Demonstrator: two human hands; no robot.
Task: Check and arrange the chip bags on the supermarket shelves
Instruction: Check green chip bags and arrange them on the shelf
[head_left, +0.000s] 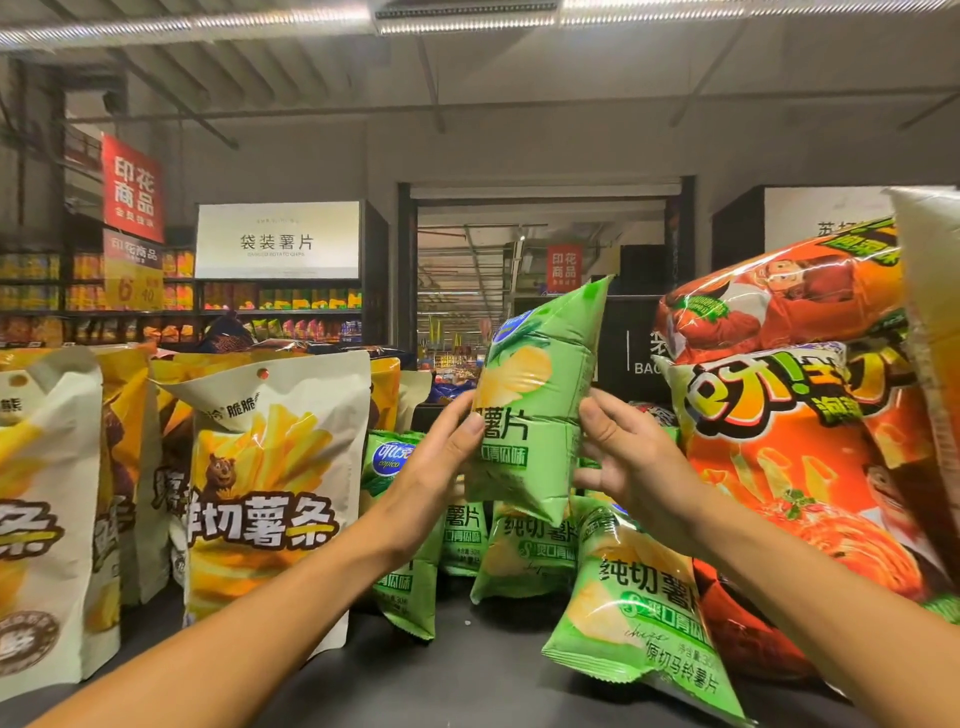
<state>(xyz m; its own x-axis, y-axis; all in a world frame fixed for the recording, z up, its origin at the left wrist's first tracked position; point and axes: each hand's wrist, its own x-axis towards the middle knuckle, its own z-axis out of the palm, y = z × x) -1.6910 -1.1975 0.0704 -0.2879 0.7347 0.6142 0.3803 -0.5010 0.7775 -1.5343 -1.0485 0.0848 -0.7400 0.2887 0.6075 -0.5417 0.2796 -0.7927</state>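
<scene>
Both hands pinch one green chip bag (535, 410) upright above the green pile (524, 551), left hand (441, 457) and right hand (618, 457) gripping its sides, so checking looks underway; next it needs standing among the fallen bags.

Shelf: a dark, flat shelf top (467, 675) that runs from near to far.
Left side: tall white and yellow fry bags (270, 493) stand upright in a row, close together, more behind them.
Middle: small green chip bags (524, 551) stand and lean on each other, some far back, hard to count.
Near right: one green bag (649, 613) lies tipped over toward the near edge.
Right side: big orange bags (810, 493) sit in a pile, one resting on top of another, touching the green ones.
Far behind: more shelves full of snack bags, too small to tell apart.
</scene>
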